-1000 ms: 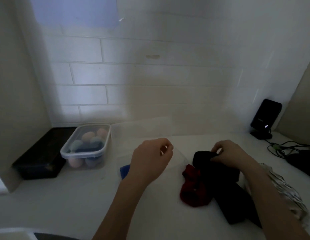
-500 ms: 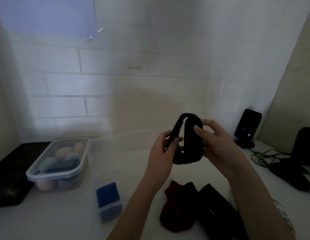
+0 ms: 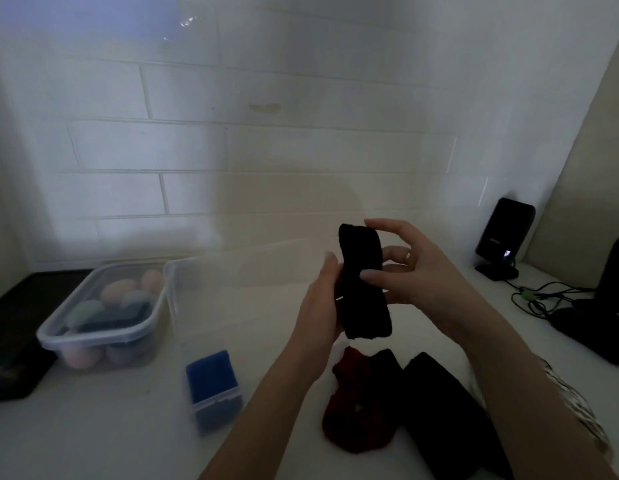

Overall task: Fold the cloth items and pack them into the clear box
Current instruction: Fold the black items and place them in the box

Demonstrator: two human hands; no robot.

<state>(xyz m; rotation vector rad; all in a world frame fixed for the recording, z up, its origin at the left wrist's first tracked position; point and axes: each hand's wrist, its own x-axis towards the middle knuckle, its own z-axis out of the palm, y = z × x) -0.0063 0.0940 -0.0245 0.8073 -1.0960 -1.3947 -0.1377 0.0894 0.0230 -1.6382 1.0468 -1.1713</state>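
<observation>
- Since half a second ago, from my head camera, the black cloth [image 3: 365, 284] no longer shows the open loop it had; I now see it flattened into an upright strip, held up over the bench [image 3: 93, 434].
- My left hand [image 3: 321, 306] is closed on the strip's left edge, fingertips at its upper part.
- My right hand [image 3: 410, 271] pinches the strip from the right: the thumb lies across its front, the index finger curls over the top, and the other fingers sit behind.
- I see the clear box [image 3: 231, 282] standing open on the bench, behind and to the left of my hands, with a folded blue cloth [image 3: 211, 375] in its near corner.
- Below my hands, a red cloth [image 3: 353, 410] lies crumpled on the bench, touching a dark cloth [image 3: 443, 417] laid just to its right.
- A lidded tub [image 3: 103, 317] with pale rounded things inside stands left of the clear box, touching it or nearly so.
- At far left I see a black tray [image 3: 10, 341] against the wall.
- At far right a small black speaker [image 3: 505, 237] stands by a tangle of cables [image 3: 543, 296].
</observation>
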